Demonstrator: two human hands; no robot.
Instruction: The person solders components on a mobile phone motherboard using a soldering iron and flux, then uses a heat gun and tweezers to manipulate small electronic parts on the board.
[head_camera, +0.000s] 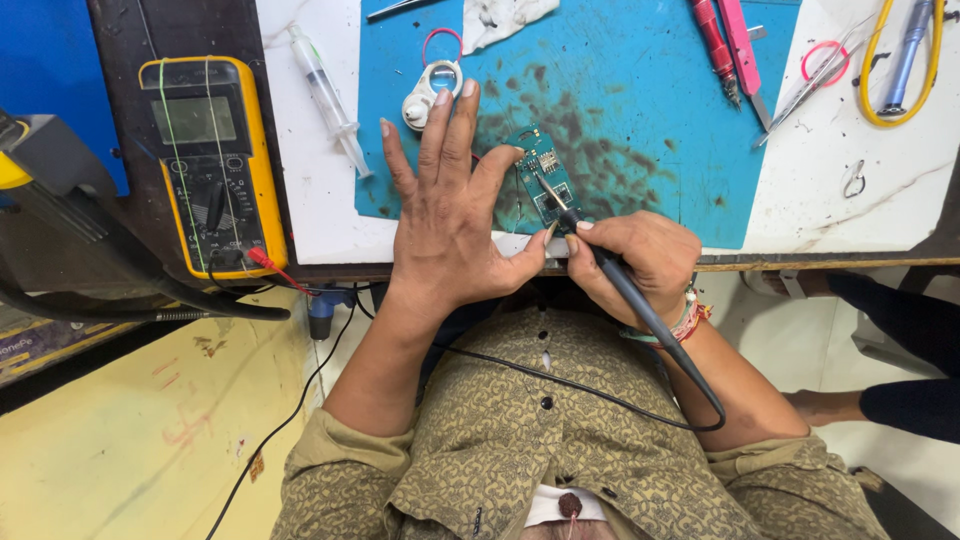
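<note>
A small green circuit board (545, 175) lies on a stained blue work mat (640, 130). My left hand (450, 215) rests flat on the mat with fingers spread, its index fingertip pressing the board's left edge. My right hand (635, 260) grips a black probe (600, 260) like a pen, its thin tip touching the board's middle. The probe's black cable loops back over my lap.
A yellow multimeter (210, 165) lies at the left with a red lead plugged in. A syringe (328, 95), a white round part (432, 88), pink-handled tools (730, 45), tweezers (810, 85) and a yellow cable (905, 60) lie around. Another person's legs (900, 360) are at the right.
</note>
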